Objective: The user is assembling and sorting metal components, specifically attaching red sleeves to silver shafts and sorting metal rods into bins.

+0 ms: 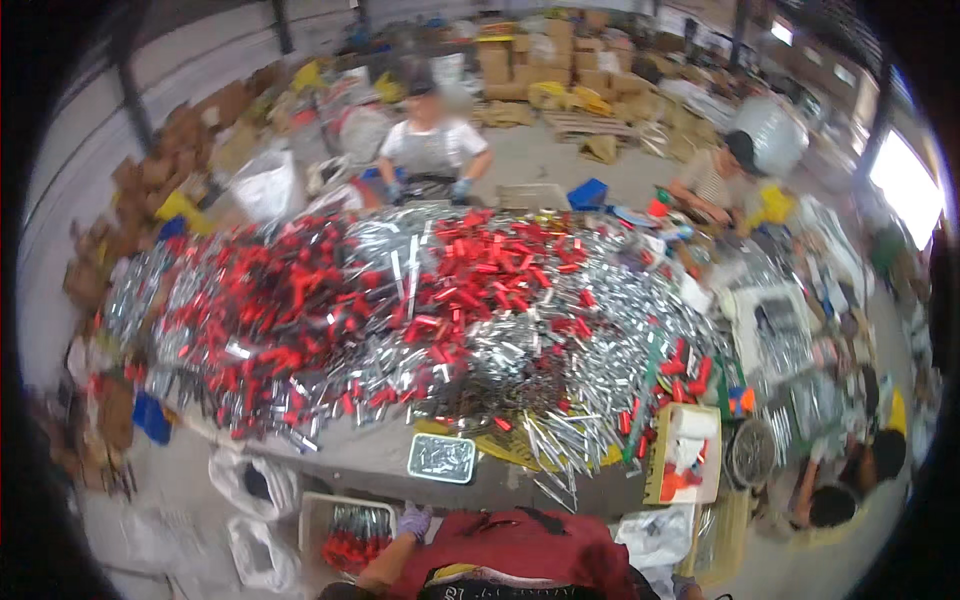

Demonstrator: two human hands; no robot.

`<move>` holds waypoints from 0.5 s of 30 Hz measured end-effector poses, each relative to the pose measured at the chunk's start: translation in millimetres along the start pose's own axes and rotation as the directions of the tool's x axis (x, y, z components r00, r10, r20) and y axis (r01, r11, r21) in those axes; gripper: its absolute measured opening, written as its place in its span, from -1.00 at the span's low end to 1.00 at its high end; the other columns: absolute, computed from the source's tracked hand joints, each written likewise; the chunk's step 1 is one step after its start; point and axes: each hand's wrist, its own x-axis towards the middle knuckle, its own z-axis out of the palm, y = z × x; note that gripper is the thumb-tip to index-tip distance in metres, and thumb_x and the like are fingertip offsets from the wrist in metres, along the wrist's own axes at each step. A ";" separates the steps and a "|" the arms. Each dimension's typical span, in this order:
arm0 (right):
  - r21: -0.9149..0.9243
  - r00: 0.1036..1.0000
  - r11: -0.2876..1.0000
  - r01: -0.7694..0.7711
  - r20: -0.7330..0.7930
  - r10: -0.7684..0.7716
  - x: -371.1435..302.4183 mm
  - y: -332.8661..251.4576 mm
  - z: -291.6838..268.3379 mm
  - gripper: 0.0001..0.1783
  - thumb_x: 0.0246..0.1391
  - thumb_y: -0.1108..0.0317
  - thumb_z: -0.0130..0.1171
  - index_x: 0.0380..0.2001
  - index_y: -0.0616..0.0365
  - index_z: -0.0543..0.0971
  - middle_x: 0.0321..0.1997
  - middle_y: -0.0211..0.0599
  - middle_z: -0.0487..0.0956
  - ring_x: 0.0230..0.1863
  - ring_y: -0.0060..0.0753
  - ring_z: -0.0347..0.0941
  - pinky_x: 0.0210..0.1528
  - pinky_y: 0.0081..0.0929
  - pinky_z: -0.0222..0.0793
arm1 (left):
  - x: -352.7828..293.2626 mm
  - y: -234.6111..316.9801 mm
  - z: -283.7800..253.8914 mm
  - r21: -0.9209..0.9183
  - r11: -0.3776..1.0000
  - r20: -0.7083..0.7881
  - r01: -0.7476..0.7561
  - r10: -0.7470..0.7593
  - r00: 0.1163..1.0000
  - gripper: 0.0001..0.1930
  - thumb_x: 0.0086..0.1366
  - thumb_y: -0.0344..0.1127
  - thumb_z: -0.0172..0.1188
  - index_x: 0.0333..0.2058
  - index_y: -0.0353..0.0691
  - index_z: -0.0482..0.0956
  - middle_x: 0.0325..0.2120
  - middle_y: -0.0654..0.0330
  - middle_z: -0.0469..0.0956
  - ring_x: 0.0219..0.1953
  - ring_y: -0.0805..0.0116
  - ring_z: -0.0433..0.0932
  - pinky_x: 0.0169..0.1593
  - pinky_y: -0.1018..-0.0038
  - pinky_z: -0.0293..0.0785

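Observation:
My left hand (414, 520), in a pale purple glove, is beside the right rim of a white crate (308, 520) at the lower left. Inside the crate lie several red-handled metal pieces (358, 540). The hand's fingers are too blurred to read, and nothing shows clearly in them. At the bottom edge, right of my dark red apron (520, 550), a small part of my right hand (686, 588) shows near a yellowish crate (722, 545); its fingers are hidden. On the table edge ahead stands a small white tray (441, 458) of small metal parts.
A big heap of silvery metal parts (620, 300) and red pieces (470, 270) covers the table. A yellow box (655, 470) stands on its right edge. White sacks (255, 485) stand at left. Co-workers (433, 150) sit across the table and at right (715, 180).

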 end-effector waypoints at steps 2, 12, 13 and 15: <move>-0.047 0.999 0.998 0.034 0.026 -0.033 -4.6 25.5 8.4 -0.42 -0.14 0.05 0.07 -0.07 0.18 0.36 -0.06 -0.18 0.39 -0.05 -0.28 0.31 -0.02 -0.39 0.25 | -98.7 116.4 -103.4 -0.506 0.851 -0.227 0.143 -0.291 0.930 -0.41 0.11 -0.04 -0.05 -0.02 -0.40 0.16 -0.12 -0.21 0.34 -0.02 -0.03 0.31 0.02 0.29 0.26; 0.017 0.954 0.981 0.195 0.230 -0.193 -92.9 272.0 -116.7 -0.41 -0.14 0.02 0.06 -0.08 0.19 0.36 -0.06 -0.17 0.40 -0.05 -0.30 0.32 -0.04 -0.39 0.26 | -135.9 62.3 -49.3 -0.502 0.590 0.100 0.632 -0.686 0.720 -0.29 0.04 0.03 -0.09 0.08 -0.35 0.05 -0.11 -0.22 0.33 -0.03 -0.04 0.34 0.01 0.28 0.26; 0.028 0.943 0.978 0.207 0.260 -0.207 -113.0 302.6 -156.2 -0.41 -0.14 0.02 0.06 -0.08 0.19 0.36 -0.06 -0.17 0.40 -0.05 -0.30 0.32 -0.04 -0.39 0.27 | -144.1 66.5 -52.4 -0.502 0.557 0.084 0.662 -0.730 0.678 -0.27 0.03 0.03 -0.09 0.08 -0.36 0.03 -0.11 -0.23 0.33 -0.03 -0.04 0.34 0.01 0.29 0.25; 0.044 0.934 0.984 0.172 0.309 -0.177 -136.3 310.3 -169.7 -0.41 -0.14 0.01 0.06 -0.08 0.19 0.36 -0.06 -0.17 0.40 -0.05 -0.31 0.32 -0.04 -0.39 0.27 | -147.0 78.1 -61.2 -0.540 0.554 0.123 0.634 -0.693 0.710 -0.26 0.02 0.03 -0.09 0.08 -0.37 0.03 -0.09 -0.23 0.31 -0.02 -0.04 0.33 0.02 0.28 0.24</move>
